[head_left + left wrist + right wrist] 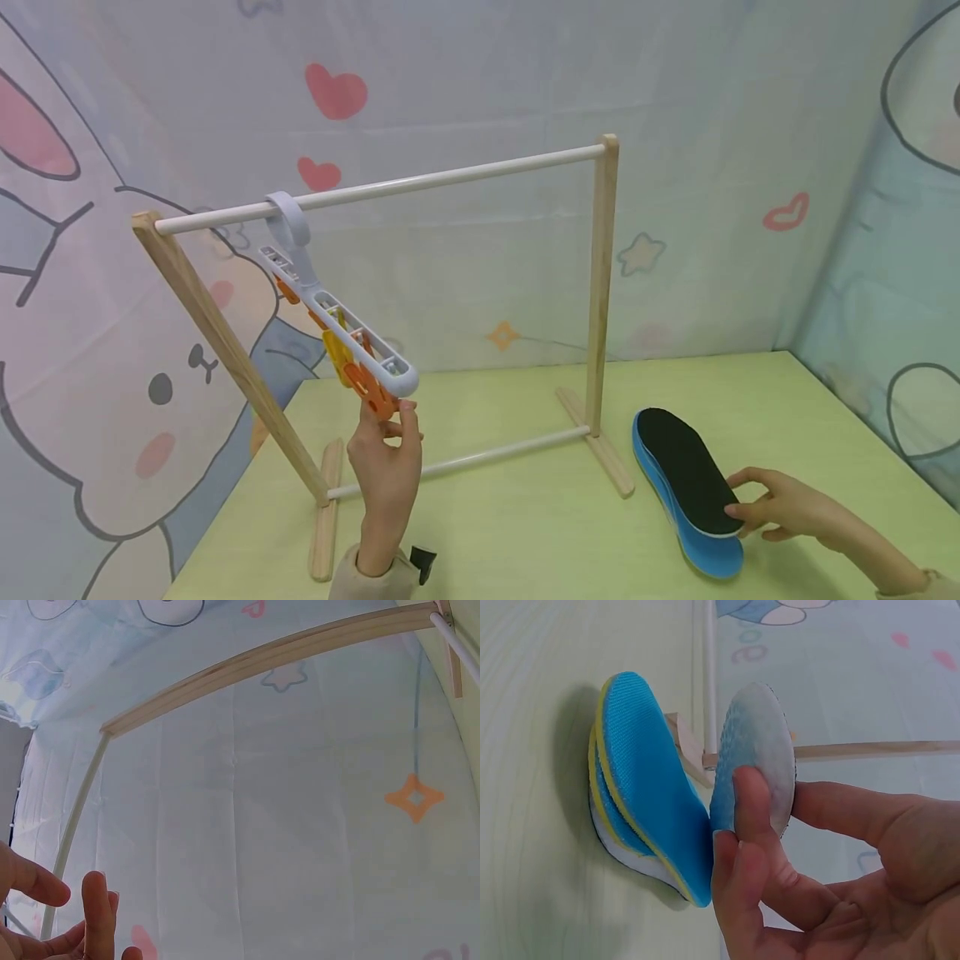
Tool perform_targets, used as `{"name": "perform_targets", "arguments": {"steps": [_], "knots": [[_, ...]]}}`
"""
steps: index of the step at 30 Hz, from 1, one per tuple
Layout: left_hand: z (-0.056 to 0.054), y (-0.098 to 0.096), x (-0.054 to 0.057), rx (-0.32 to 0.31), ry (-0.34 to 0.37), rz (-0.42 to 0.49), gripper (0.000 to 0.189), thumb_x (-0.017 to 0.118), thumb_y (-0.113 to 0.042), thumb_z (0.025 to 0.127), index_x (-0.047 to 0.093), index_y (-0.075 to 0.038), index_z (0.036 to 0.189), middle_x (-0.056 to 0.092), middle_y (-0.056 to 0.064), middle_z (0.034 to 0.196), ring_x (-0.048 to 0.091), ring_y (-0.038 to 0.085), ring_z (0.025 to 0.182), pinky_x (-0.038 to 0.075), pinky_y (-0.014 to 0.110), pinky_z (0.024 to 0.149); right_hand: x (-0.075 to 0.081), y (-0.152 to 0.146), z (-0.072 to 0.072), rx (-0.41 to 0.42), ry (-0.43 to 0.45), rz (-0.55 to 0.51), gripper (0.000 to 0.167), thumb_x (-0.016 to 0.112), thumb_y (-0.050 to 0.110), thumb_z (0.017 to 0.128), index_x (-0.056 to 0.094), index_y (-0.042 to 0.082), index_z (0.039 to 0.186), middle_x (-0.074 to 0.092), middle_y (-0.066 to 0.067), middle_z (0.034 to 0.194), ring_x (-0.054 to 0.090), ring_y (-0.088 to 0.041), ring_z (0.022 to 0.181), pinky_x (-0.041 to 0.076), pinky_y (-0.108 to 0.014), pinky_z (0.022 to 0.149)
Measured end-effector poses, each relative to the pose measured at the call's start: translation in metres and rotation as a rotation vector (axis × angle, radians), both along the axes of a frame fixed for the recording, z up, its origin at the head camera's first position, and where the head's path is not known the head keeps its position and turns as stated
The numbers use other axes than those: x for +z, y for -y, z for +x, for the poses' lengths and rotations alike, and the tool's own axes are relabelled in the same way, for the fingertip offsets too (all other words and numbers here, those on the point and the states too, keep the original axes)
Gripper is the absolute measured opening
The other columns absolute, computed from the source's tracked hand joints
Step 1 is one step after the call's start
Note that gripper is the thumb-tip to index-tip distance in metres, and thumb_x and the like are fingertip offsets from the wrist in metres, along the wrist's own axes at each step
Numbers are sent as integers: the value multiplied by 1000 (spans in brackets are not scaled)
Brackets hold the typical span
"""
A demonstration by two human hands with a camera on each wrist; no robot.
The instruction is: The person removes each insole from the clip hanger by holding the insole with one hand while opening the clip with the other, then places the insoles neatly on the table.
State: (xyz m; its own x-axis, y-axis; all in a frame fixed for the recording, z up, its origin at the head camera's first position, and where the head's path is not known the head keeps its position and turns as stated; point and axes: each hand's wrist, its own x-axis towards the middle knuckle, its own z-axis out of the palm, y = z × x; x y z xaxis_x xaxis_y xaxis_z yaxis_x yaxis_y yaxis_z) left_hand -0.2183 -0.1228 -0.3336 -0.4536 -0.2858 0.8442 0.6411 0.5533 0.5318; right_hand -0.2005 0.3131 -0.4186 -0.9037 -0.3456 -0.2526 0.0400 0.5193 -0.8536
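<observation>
A white clip hanger (pixel 352 337) hangs by its hook from the top rail, with orange and yellow clips along it. My left hand (pixel 390 458) is raised right at the near orange clip (pixel 369 392), which overlaps its fingers in the head view. In the left wrist view, thumb and fingers (pixel 97 907) stand apart with nothing showing between them. My right hand (pixel 783 504) pinches one end of a black-topped insole (pixel 686 467), whose pale underside (pixel 757 727) faces the right wrist camera. Beneath it, blue insoles (pixel 649 772) lie stacked on the table.
The wooden rack (pixel 603 275) stands on the green table (pixel 510 533), with a white top rail (pixel 450 177) and a lower rail (pixel 502 452). Its wooden feet (pixel 325 533) reach forward on both sides. Behind hangs a printed cloth (pixel 465 275).
</observation>
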Motion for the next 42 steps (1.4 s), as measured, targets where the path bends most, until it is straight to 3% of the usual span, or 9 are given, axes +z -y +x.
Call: {"name": "perform_targets", "arguments": {"steps": [10,21,29,33,42], "knots": [[0,-1,0,12,-10,-15,11,57,3,80,56,6,91,64,13,73,53,7,42,37,15,37,-2,4,4,-12,41,0,59,57,13,83,25,-16,124,69,-9,83,62,-16,77,44,-31,61],[1,0,1,34,4,-6,11,58,0,81,57,3,91,64,12,70,55,10,42,37,14,37,-9,8,7,5,49,-18,61,59,12,82,24,-18,122,67,-8,75,61,-17,76,44,-29,61],[2,-2,1,2,-9,-6,12,57,4,80,57,4,92,64,13,74,53,5,43,37,14,37,-16,5,8,4,42,-15,60,57,8,80,23,-18,123,67,-8,76,61,-16,76,42,-28,58],[1,-2,1,3,-20,-18,13,58,4,80,56,4,93,63,13,74,53,9,42,38,15,38,-19,3,8,12,50,-15,60,57,8,81,23,-18,123,67,-9,77,60,-17,77,42,-32,62],[2,-2,2,5,-20,-7,12,58,3,80,57,2,91,63,12,73,53,10,42,37,15,37,-11,-3,7,15,43,20,60,57,15,83,26,-16,124,67,-9,79,61,-17,82,47,-37,65]]}}
